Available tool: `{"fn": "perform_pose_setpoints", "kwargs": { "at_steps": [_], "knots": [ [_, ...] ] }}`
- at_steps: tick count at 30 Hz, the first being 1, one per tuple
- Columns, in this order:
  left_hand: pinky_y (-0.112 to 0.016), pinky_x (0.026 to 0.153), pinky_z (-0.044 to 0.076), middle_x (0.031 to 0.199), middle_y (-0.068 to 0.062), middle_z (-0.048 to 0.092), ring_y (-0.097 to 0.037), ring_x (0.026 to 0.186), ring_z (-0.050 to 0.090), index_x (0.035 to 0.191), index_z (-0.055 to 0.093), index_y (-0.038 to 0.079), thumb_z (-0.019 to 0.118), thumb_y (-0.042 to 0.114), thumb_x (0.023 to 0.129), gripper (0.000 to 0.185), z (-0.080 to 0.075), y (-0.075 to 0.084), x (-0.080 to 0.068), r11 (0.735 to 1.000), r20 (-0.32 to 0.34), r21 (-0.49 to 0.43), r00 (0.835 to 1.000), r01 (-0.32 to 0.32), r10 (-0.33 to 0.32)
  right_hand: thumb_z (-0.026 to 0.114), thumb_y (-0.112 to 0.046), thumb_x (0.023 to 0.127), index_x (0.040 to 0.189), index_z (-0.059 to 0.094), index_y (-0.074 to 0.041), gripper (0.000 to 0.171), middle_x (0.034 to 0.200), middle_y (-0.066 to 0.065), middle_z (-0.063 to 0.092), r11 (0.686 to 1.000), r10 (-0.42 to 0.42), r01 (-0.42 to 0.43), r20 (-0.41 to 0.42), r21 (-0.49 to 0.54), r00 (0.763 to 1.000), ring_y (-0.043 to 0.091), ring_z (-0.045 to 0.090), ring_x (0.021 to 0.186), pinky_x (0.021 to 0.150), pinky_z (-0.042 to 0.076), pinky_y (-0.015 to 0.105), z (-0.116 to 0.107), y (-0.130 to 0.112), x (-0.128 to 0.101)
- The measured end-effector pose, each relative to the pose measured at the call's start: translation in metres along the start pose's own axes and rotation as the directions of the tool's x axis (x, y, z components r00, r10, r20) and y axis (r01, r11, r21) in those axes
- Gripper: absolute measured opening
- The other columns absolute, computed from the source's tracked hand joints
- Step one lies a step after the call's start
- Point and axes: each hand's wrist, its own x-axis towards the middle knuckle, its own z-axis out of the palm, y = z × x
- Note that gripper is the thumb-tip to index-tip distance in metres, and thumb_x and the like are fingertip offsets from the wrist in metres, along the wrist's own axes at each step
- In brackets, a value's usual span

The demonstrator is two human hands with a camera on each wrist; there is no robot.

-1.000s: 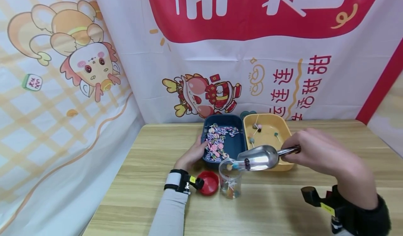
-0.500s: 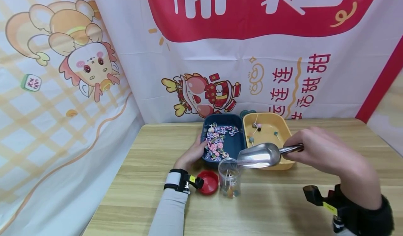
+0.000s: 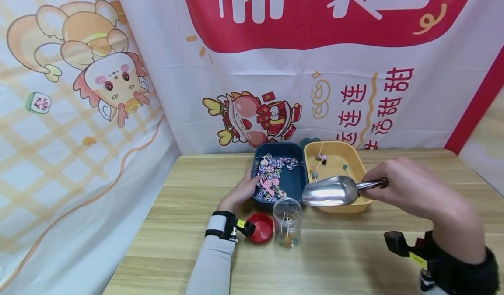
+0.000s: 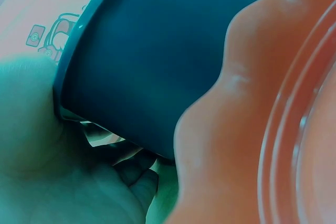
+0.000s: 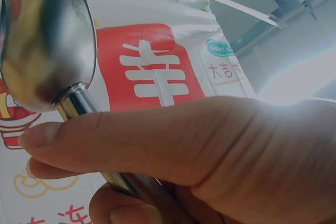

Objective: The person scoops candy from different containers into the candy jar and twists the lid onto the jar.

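My right hand grips the handle of a shiny metal scoop, whose bowl shows nothing in it, just right of the clear jar's mouth. In the right wrist view, the thumb and curled fingers wrap the scoop handle. The clear jar stands upright with several small lollipops at its bottom, sticks pointing up. My left hand holds the left side of a navy bin. The left wrist view shows that hand at the navy bin's outer wall, with fingers reaching underneath.
Pink and striped candy pieces fill the navy bin's left part. A yellow bin with several lollipops stands against it on the right. A red lid lies left of the jar. Printed cloth hangs behind the wooden table.
The scoop has moved right, away from the jar's mouth. Lollipops that were sliding off its lip a second ago are gone from it. The left hand stays put.
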Motion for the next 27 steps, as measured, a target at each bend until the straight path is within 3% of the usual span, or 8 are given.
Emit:
{"fn": "perform_pose_setpoints", "kwargs": {
  "at_steps": [14,18,21,27],
  "knots": [
    [-0.062,0.123,0.009,0.169,-0.013,0.018,-0.035,0.156,0.012,0.165,0.011,0.017,0.034,0.033,0.111,0.06,0.0,0.002,-0.001,1.0,-0.005,0.025,1.0,0.0,0.0,0.078,-0.028,0.091,0.093,0.079,-0.016,0.012,0.079,-0.006,0.065,0.996,0.093,-0.093,-0.002,-0.019,0.996,0.016,0.055,0.073,0.063,0.046,0.032,-0.004,0.023,0.0],
    [-0.062,0.123,0.009,0.169,-0.013,0.019,-0.035,0.156,0.012,0.165,0.011,0.017,0.035,0.033,0.111,0.061,0.001,0.002,-0.002,1.0,-0.009,0.027,1.0,0.008,-0.008,0.076,-0.027,0.092,0.093,0.078,-0.012,0.016,0.079,-0.002,0.062,0.987,0.159,-0.157,0.057,-0.042,0.986,0.02,0.051,0.073,0.06,0.041,0.032,-0.004,0.035,0.003],
    [-0.063,0.123,0.009,0.169,-0.013,0.019,-0.035,0.156,0.013,0.165,0.012,0.017,0.035,0.033,0.111,0.06,0.0,0.002,-0.001,1.0,-0.009,0.028,1.0,0.012,-0.012,0.075,-0.023,0.093,0.095,0.08,-0.008,0.017,0.081,0.001,0.063,0.979,0.202,-0.196,0.119,-0.055,0.972,0.022,0.051,0.075,0.061,0.043,0.033,-0.003,0.043,0.006],
    [-0.063,0.122,0.011,0.168,-0.015,0.021,-0.037,0.155,0.014,0.164,0.013,0.014,0.034,0.031,0.112,0.059,0.0,0.002,-0.002,1.0,-0.009,0.027,1.0,-0.009,0.009,0.072,-0.018,0.093,0.082,0.079,-0.005,0.019,0.068,0.0,0.053,0.976,0.22,-0.218,0.12,-0.028,0.968,0.02,0.045,0.065,0.057,0.036,0.032,0.008,0.043,0.015]
  ]
}}
